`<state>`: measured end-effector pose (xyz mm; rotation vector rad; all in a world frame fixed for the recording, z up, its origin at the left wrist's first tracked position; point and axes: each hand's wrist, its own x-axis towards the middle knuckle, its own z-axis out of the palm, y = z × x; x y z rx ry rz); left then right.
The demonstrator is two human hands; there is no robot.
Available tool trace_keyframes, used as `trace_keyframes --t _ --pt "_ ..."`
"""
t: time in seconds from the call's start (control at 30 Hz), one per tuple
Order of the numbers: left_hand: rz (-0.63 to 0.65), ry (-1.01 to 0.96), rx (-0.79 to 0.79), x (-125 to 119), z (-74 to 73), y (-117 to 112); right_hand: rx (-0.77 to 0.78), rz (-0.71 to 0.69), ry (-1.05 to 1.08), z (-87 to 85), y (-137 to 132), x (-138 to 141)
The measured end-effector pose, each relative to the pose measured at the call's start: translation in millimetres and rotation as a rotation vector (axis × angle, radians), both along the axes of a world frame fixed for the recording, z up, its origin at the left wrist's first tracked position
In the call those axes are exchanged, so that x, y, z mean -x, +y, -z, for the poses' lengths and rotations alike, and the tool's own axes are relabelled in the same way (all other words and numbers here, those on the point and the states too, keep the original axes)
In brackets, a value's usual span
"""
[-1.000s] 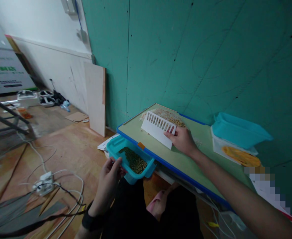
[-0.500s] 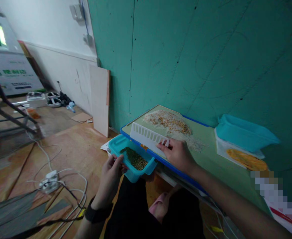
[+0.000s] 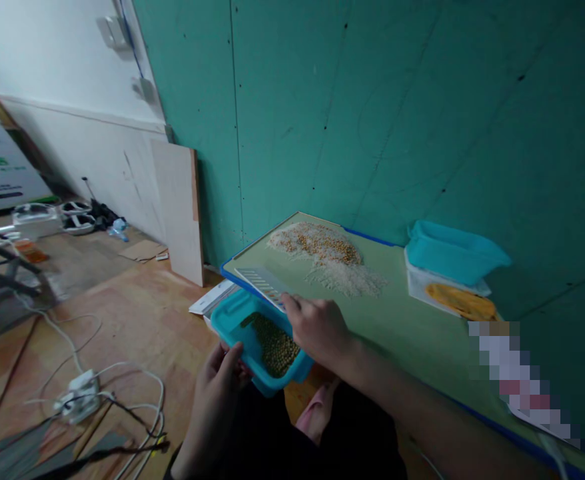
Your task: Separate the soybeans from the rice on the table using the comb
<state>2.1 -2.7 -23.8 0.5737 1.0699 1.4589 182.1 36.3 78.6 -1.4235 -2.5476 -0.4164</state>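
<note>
the right hand (image 3: pixel 317 330), gripping the white scraper (image 3: pixel 261 285), has pulled it to the teal tub (image 3: pixel 229 325) the left hand (image 3: pixel 220 383) clasps.

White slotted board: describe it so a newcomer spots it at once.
Find the green table against the teal wall, then its near left edge above the teal bin of beans. The white slotted board lies there in the right hand, the only piece with a row of slits.
</note>
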Motion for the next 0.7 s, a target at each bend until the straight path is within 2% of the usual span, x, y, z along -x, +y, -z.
trace_keyframes --t 0.1,0.17,0.27,0.47,0.6,0.7 --pt "0.009 0.054 0.023 -7 -0.3 -10 -0.007 0.077 -0.075 -2.9 2 3" --pt "0.011 0.067 0.047 -10 -0.1 -15 0.005 0.124 -0.092 -4.3 0 -5" --pt "0.067 0.081 0.082 -14 0.6 -19 0.048 0.201 -0.095 -6.1 -9 -30" --pt "0.099 0.142 0.164 -30 -2.0 -20 0.094 0.348 -0.044 -7.1 -27 -94" --pt "0.116 0.144 0.191 -38 -4.7 -18 0.12 0.432 0.033 -9.2 -25 -120" --pt "0.13 0.123 0.244 -36 0.3 -14 0.133 0.485 0.097 -10.5 -19 -134"
